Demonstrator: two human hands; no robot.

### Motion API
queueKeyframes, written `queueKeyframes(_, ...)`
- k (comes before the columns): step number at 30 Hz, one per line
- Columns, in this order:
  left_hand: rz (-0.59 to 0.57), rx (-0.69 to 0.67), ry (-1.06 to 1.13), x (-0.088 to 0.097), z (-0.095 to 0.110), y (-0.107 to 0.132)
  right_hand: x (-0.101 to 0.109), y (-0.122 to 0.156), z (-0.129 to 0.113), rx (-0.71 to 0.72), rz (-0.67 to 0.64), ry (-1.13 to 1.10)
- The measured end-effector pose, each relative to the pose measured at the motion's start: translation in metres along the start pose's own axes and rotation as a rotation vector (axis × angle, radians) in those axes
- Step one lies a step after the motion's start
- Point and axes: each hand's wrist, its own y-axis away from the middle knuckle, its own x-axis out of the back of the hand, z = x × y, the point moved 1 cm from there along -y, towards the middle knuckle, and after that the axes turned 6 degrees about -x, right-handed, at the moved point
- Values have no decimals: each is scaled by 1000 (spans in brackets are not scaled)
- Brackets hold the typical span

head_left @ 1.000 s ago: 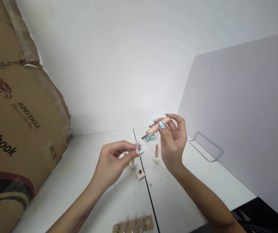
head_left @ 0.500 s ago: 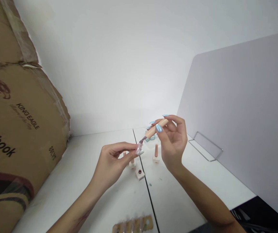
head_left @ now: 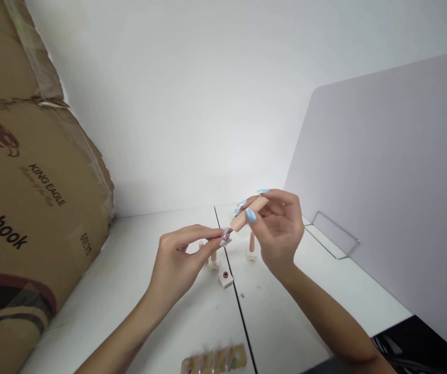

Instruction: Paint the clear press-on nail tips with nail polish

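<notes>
Between thumb and fingertips, my left hand (head_left: 180, 254) pinches a small clear, shiny piece that looks like a false nail (head_left: 225, 238). My right hand (head_left: 280, 223) grips the peach handle of a nail polish brush (head_left: 250, 213), slanted down to the left. Its bristles touch or nearly touch the clear piece. Below my hands stands an uncapped nail polish bottle (head_left: 225, 279) with a dark neck. Capped nail polish bottles stand around it: one (head_left: 251, 252) to the right and another (head_left: 213, 259) behind my left fingers, with a further cap partly hidden there.
A torn cardboard box (head_left: 40, 197) stands on the left. A grey panel (head_left: 387, 182) with a wire stand (head_left: 336, 244) leans on the right. At the front edge lies a tan holder (head_left: 213, 361) with several clear pieces. Small greenish bits (head_left: 241, 295) lie near the dark table seam.
My right hand has lowered slightly, bringing the brush down onto or close against the clear piece. My left hand has barely shifted, and both grips are the same.
</notes>
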Motion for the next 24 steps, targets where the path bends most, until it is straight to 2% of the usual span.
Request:
queueKeyframes(3, 23, -66, -63, 0, -1, 2, 1, -2, 1, -43, 102, 45)
queueKeyframes(6, 33, -106, -113, 1, -3, 3, 2, -3, 0, -3, 127, 23)
queueKeyframes(12, 14, -155, -148, -1, -1, 1, -1, -1, -2, 201, -126, 19)
queueKeyframes(14, 23, -175, -160, -1, -1, 2, -1, -2, -1, 199, -85, 54)
queueKeyframes(19, 36, -193, -185, 0, -4, 5, 3, -5, 2, 69, 128, 96)
queueKeyframes(22, 33, -164, -171, 0, -5, 4, 4, -5, 0, 73, 135, 74)
queueKeyframes(24, 32, -139, -164, 0, -5, 3, 3, -4, -1, 97, 81, 50)
